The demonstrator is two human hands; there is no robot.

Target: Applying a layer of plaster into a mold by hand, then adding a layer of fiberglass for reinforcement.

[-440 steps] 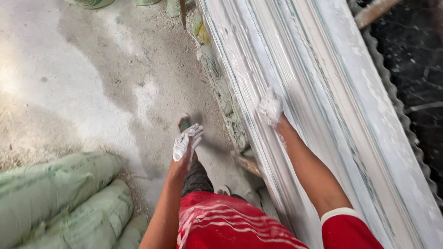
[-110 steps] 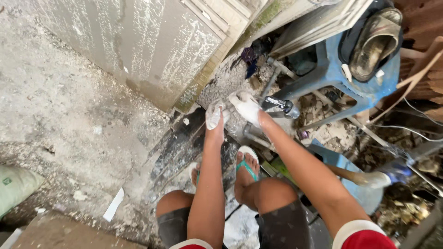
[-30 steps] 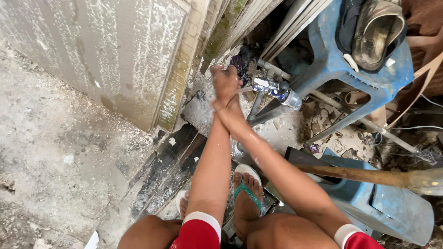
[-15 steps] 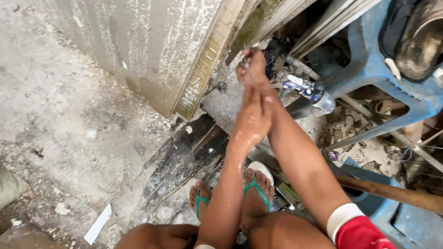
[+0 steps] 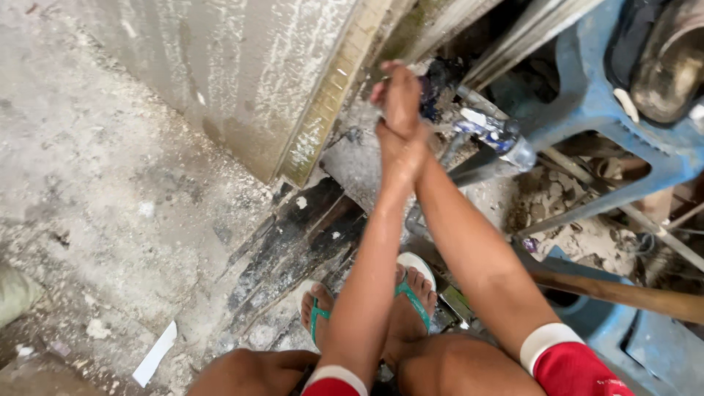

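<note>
Your right hand (image 5: 402, 95) lies over your left hand (image 5: 400, 147), palms pressed together, fingers loosely curled and holding nothing; a clear plastic bottle (image 5: 495, 136) lies just beside them. A blue plastic chair (image 5: 587, 117) stands behind it.

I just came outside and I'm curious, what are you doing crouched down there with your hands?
A person squats on the dirty concrete floor in green flip-flops, pressing and rubbing the two bare hands together. The right hand lies over the left hand; neither holds anything. They are just in front of a plastic bottle lying beside a blue plastic chair. A pale board leans at the left, and a wooden handle sticks out at the right.
</note>
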